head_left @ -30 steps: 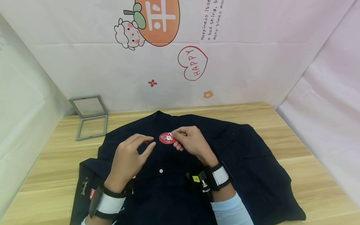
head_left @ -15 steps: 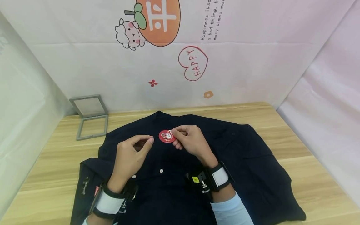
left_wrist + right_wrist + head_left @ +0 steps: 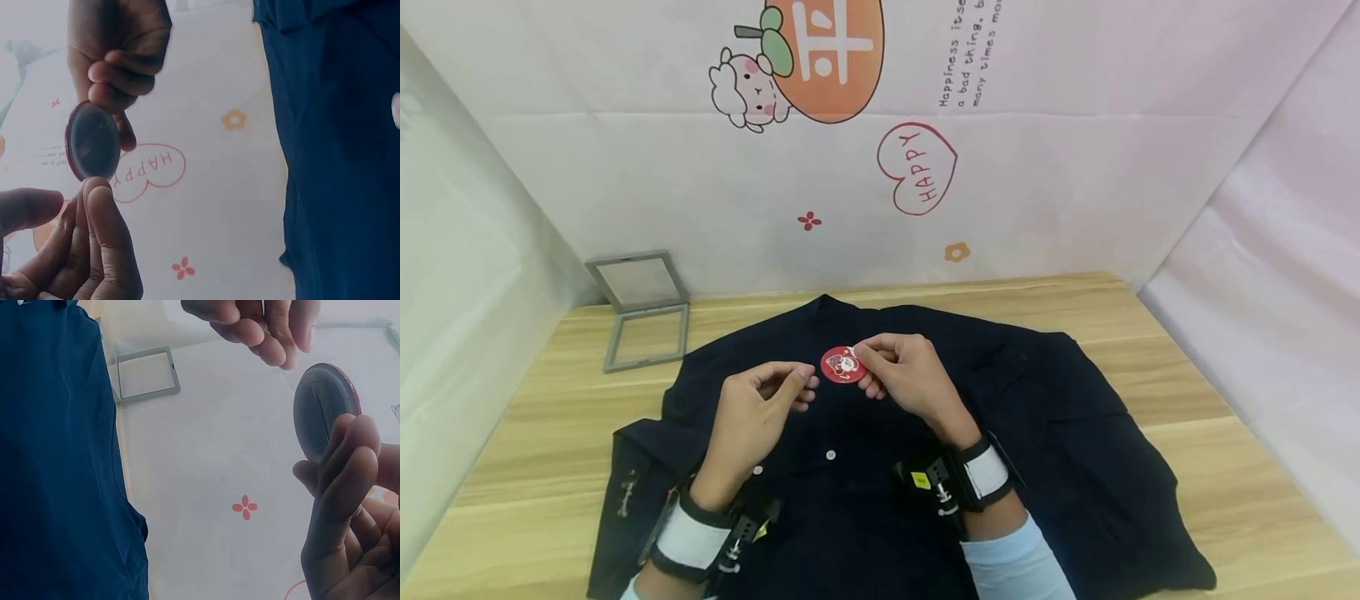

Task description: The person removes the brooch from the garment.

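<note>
A round red badge with a white cartoon figure is pinched at its right edge between the thumb and fingers of my right hand. Its dark back shows in the right wrist view, with a narrow pin across it. My left hand hovers just left of the badge, fingers loosely bent and holding nothing; a small gap separates its fingertips from the badge in the right wrist view. Beneath both hands a dark navy shirt lies spread out, with white buttons down the front.
A grey hinged frame stands opened at the table's back left. The wooden table shows around the shirt. White printed cloth rises behind and at both sides.
My left hand's thumb and fingers have drawn closer together, and the hand has shifted slightly right. The badge has tilted a little in my right hand, which has stayed nearly still.
</note>
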{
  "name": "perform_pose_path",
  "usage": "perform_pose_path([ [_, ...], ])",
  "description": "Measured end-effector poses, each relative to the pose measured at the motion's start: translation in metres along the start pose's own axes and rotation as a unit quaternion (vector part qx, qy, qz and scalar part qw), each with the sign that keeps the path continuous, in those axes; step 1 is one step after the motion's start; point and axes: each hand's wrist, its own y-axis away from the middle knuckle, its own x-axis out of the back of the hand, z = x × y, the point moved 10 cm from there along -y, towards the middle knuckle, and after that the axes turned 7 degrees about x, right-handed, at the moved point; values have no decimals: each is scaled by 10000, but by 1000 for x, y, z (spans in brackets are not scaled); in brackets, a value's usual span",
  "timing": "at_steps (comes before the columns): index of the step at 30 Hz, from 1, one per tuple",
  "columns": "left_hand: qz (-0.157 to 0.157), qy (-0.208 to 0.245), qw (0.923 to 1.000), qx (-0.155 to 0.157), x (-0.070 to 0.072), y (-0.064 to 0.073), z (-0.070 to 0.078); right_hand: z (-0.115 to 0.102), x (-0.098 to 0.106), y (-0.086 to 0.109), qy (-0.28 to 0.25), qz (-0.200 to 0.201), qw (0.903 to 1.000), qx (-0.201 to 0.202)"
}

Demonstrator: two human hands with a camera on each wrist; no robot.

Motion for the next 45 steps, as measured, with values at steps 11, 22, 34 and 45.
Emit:
perform_pose_path([
  [11, -310, 733, 9953, 560, -6, 0, -10, -2, -3, 0, 38, -133, 9999, 90],
  [22, -318, 871, 9927, 770, -10, -3, -15, -6, -7, 0, 63, -252, 9990, 353],
  [34, -328, 883, 9917, 879, -13, -3, -21, -7, -11, 1, 57, -366, 9984, 422],
  [45, -853, 1768, 9749, 1053, -19, -2, -25, -5, -16, 0, 181, -544, 9973, 466],
])
